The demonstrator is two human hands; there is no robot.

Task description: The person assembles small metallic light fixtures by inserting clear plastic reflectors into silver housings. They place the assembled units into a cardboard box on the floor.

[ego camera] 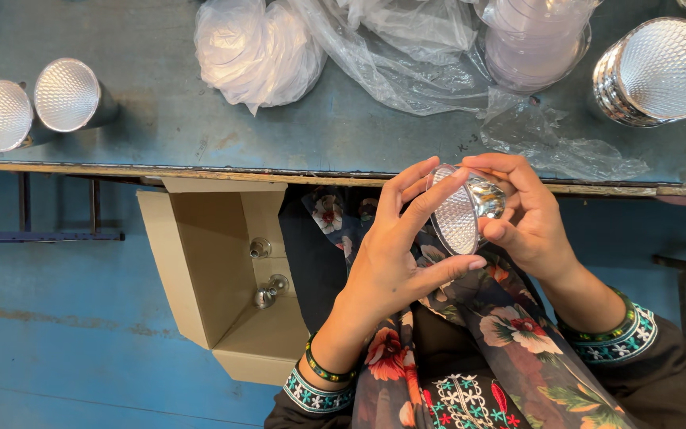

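While the left hand (391, 262) curls its fingers (438, 195) over the front of a reflector (462, 214), the right hand (526, 218) pinches its silver back at 3 o'clock, just below the counter (160, 119) edge. Three more reflectors stand on the counter: two at 10 o'clock (37, 107), one at 2 o'clock (660, 71). One open box (216, 270) sits at 8 o'clock.
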